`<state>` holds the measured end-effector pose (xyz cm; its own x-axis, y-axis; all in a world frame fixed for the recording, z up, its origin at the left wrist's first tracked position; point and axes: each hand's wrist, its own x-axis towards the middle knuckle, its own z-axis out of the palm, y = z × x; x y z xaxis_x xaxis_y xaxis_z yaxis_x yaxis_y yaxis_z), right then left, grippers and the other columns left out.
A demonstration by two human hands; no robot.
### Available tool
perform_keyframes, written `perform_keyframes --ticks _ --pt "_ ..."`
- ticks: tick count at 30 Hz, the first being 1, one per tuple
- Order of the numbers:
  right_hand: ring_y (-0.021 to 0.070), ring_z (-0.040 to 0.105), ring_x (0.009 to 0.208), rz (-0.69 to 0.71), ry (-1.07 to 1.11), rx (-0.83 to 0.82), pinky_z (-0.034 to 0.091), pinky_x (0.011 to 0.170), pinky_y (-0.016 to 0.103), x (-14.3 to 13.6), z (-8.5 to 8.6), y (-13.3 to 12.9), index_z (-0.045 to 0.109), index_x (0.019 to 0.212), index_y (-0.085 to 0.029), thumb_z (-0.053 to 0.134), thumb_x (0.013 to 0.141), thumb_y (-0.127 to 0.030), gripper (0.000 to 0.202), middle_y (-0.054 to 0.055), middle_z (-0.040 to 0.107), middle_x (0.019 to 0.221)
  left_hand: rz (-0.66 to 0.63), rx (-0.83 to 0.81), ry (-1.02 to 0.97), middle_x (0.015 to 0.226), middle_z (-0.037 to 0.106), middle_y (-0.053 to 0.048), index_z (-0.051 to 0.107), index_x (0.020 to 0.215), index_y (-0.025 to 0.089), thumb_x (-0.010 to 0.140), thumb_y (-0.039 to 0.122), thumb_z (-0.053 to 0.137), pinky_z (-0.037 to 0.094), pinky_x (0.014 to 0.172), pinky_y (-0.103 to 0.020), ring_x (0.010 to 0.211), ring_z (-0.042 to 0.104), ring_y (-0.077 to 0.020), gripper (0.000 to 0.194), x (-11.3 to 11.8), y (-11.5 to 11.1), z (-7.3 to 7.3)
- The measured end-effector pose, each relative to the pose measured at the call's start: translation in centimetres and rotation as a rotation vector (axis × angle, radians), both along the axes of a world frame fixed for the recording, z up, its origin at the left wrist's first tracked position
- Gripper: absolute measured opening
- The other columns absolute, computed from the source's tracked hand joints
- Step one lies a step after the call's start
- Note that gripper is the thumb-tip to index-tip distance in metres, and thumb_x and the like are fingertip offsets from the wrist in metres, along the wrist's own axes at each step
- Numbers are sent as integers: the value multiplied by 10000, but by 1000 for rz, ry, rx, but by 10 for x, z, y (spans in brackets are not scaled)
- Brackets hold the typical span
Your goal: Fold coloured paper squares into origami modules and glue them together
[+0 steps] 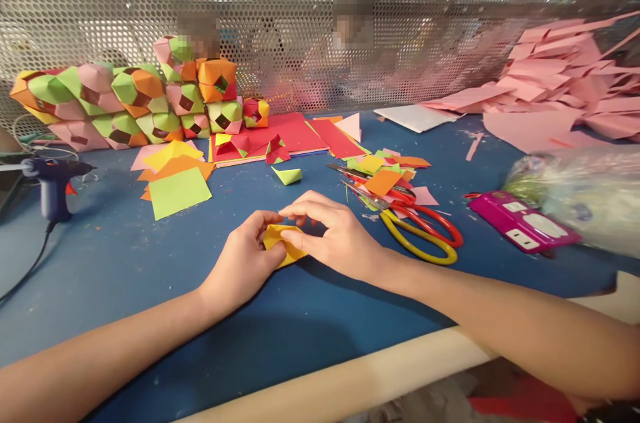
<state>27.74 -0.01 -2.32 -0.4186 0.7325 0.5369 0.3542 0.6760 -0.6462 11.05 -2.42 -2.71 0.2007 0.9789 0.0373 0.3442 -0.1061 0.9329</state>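
Observation:
Between my two hands is a piece of yellow paper (294, 255), partly folded and held just over the blue table. My left hand (245, 253) grips its left side, thumb on top and fingers curled behind. My right hand (335, 233) pinches its right side, the thumb pressing on the upper face; some fingertips are hidden. Just beyond my hands lies a small folded green paper piece (287, 175). A red and green folded unit (277, 150) rests farther back on a stack of red sheets (300, 133).
Folded paper balls (140, 90) are stacked at the back left. Square sheets (180, 193) lie nearby, with a glue gun (55, 186) at far left. Scissors (420, 253) and paper scraps are right of my hands, then a magenta power strip (523, 220) and pink strips (555, 70).

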Motion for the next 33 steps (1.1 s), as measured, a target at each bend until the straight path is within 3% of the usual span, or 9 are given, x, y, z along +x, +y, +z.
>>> perform_keyframes --ticks 3,7,12,18,26,31,33 --pt "129 565 726 20 -6 11 464 697 268 0 1 -1 636 833 -176 580 808 -158 64 24 603 782 -35 26 62 852 639 29 564 997 198 750 152 516 436 616 -172 728 579 -97 256 1 -2 4" --pt "121 559 700 -19 -5 -47 452 667 255 0 3 -2 612 745 -174 520 832 -117 138 15 594 736 -44 4 32 817 628 33 546 990 190 756 168 520 410 552 -159 685 566 -88 237 3 -3 7" --pt "120 560 703 21 13 -81 462 673 248 -1 2 -1 623 811 -168 600 799 -175 27 14 581 765 -81 19 24 888 644 20 559 1008 193 749 153 512 440 643 -178 773 583 -105 266 2 -2 5" --pt "106 537 667 27 19 -62 432 650 232 -3 2 -3 613 715 -162 531 828 -119 146 2 565 701 -124 20 46 923 641 10 544 1043 193 734 129 501 445 648 -189 805 587 -117 318 1 -3 4" --pt "116 558 690 65 26 -70 447 681 252 -3 1 -3 619 720 -175 561 827 -164 122 6 590 720 -171 22 7 948 643 8 532 1053 199 721 97 497 464 689 -197 831 598 -119 349 1 -1 2" --pt "120 565 716 -28 44 -107 465 666 238 -3 2 -1 613 851 -175 600 804 -248 88 15 605 799 -35 34 -53 865 626 15 525 1054 199 748 131 509 460 630 -187 765 595 -109 314 1 -1 1" --pt "113 553 666 -95 18 -151 454 615 223 -2 3 0 604 799 -168 601 797 -255 87 4 608 743 28 29 -91 841 615 15 520 1050 196 762 156 520 462 620 -190 756 596 -112 291 1 -1 3"
